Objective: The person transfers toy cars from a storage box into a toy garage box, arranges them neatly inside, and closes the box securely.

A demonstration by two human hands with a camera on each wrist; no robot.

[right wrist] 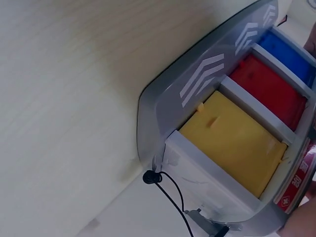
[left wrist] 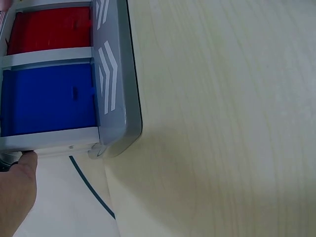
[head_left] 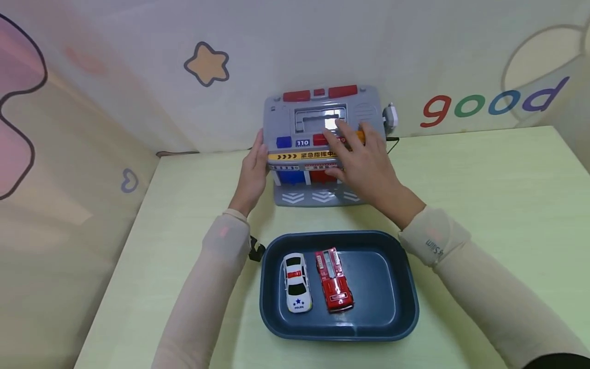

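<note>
A grey toy garage point(head_left: 282, 115) stands at the back of the table, with red bars on top and a yellow strip across its front. Its blue door point(left wrist: 49, 98), red door point(left wrist: 52, 29) and yellow door point(right wrist: 234, 140) are all closed. My left hand point(head_left: 251, 171) rests against the garage's left side, fingers fairly straight along it. Over the front right of the roof, my right hand point(head_left: 366, 161) lies with fingers spread, fingertips by the red button point(head_left: 319, 139) and the orange button point(head_left: 361, 136). The blue button point(head_left: 283, 142) is uncovered at the left.
In front of the garage, a dark blue tray point(head_left: 341, 333) holds a white police car point(head_left: 297, 287) and a red toy car point(head_left: 335, 282). Behind the garage rises a printed backdrop point(head_left: 322, 46). A black cord point(right wrist: 170, 197) hangs at the garage's right side.
</note>
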